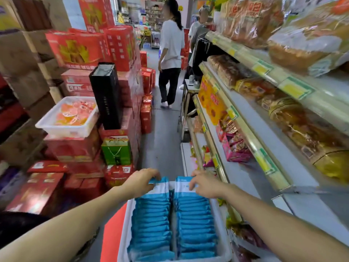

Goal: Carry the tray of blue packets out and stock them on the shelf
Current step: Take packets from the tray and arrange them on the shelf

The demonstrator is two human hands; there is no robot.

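Observation:
A white tray (123,233) sits low in front of me, filled with two rows of blue packets (153,222) standing on edge. My left hand (143,179) grips the far end of the left row, fingers curled over the front packets. My right hand (204,185) rests on the far end of the right row, fingers closed on the front packets. The shelf (243,129) runs along my right, its lower tier partly bare beside the tray.
Stacks of red gift boxes (90,48) and a white bin of orange packets (69,118) crowd the left side. A narrow aisle (164,138) runs ahead, where a person in a white shirt (171,53) stands. Bread and snacks fill the right shelves.

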